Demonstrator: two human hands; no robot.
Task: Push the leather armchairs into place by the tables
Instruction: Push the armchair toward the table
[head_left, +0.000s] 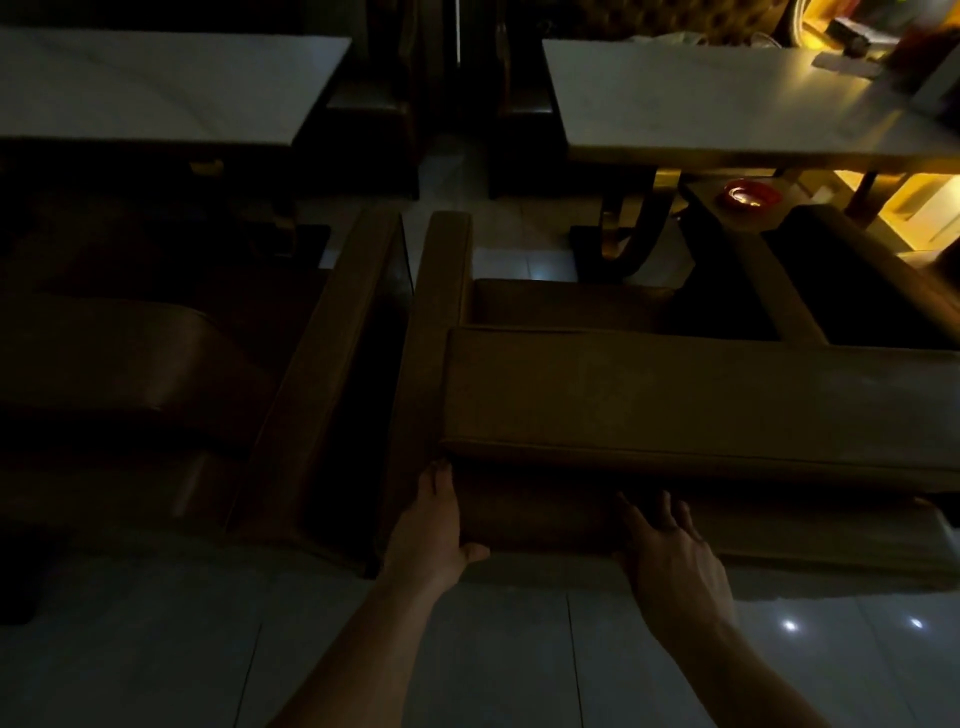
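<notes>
While flat against smooth leather, both hands (434, 525) press the boxy armchair (675, 395).

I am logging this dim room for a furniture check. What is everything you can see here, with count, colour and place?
armchairs: two plain to see, brown leather, side by side in the middle; a third seems to stand at the right edge
tables: two, pale tops, one far left and one far right
ashtray: one, red, on a low dark stand under the right table's near edge
clutter: too dim to count, top right corner of the right table
floor: pale glossy tiles, along the bottom
left hand: on the back of the right-hand armchair, near its left corner
right hand: flat on the same chair back
</notes>
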